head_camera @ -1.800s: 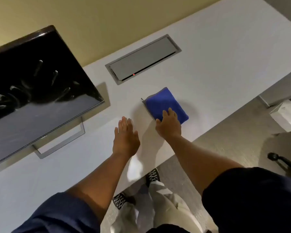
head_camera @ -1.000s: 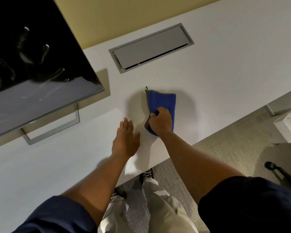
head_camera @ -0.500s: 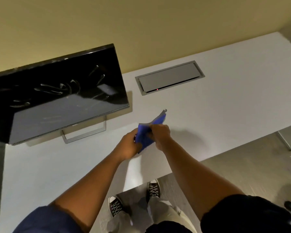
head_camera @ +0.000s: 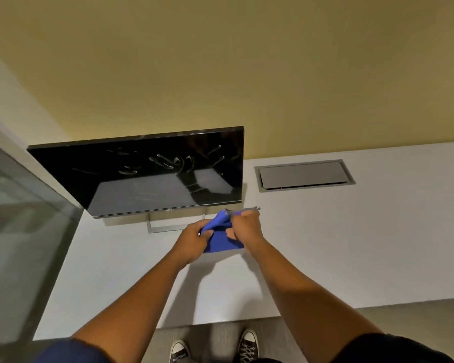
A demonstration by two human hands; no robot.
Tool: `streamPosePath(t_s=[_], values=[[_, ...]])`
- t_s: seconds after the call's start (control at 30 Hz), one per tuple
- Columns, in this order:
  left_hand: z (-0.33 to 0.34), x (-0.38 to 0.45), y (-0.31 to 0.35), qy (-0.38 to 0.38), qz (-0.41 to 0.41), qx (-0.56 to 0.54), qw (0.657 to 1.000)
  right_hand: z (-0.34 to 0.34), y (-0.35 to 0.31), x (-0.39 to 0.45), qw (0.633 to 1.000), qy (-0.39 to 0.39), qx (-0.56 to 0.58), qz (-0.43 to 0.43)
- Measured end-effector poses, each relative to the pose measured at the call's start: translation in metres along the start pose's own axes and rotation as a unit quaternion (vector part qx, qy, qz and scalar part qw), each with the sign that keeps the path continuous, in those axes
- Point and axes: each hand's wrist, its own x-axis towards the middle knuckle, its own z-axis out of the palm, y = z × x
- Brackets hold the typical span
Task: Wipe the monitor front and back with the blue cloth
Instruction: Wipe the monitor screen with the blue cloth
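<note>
My right hand [head_camera: 247, 226] is curled round the upper edge of the soft blue microfibre cloth [head_camera: 222, 238], thumb tucked against its face, and my left hand [head_camera: 194, 238] pinches the opposite side, so the cloth hangs bunched between the two of them above the desk, not lying on it. I hold it with both hands, I think, because I am sorting out the folds to get a flat pad that fits my palm before I press it to glass; a small grey tag pokes out past my right knuckles. The cloth is just in front of the thin black flat-screen monitor [head_camera: 152, 176], near its lower right corner and not touching it. The screen is dark and shows pale finger smears across its upper half, which tells me the front has not been wiped yet, and the back, facing the wall, is hidden from me. The monitor stands on an open rectangular silver metal stand [head_camera: 168, 226], tilted a little back. Everything rests on a wide, matte white desk [head_camera: 351, 244], with a brushed grey metal cable hatch [head_camera: 303, 175] set flush into it to the right of the screen, a tiny red light at its slot. Behind is a plain mustard-yellow wall [head_camera: 220, 61], to the left a frosted glass partition [head_camera: 19, 231], and below the desk edge grey carpet and my black-and-white lace-up sneakers [head_camera: 248, 345].
</note>
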Motion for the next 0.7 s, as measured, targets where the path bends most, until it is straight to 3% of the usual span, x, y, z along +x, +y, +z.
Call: streamPosePath(t_s=[0.13,0.27,0.5,0.7], values=[[-0.031,-0.007,0.004,0.041,0.009,-0.016,0.999,0.018,0.006,-0.017,0.965,-0.090,-0.120,-0.217],[-0.060,-0.014,0.006,0.059,0.036,-0.033,0.997,0.041,0.008,-0.028,0.882,-0.146,-0.227,-0.386],[-0.124,-0.026,-0.007,0.075,0.036,-0.046,0.995,0.090,-0.009,-0.051,0.854,-0.187,-0.221,-0.431],[-0.177,-0.033,-0.022,0.063,0.050,-0.064,0.995,0.142,-0.017,-0.062,0.802,-0.138,-0.325,-0.483]])
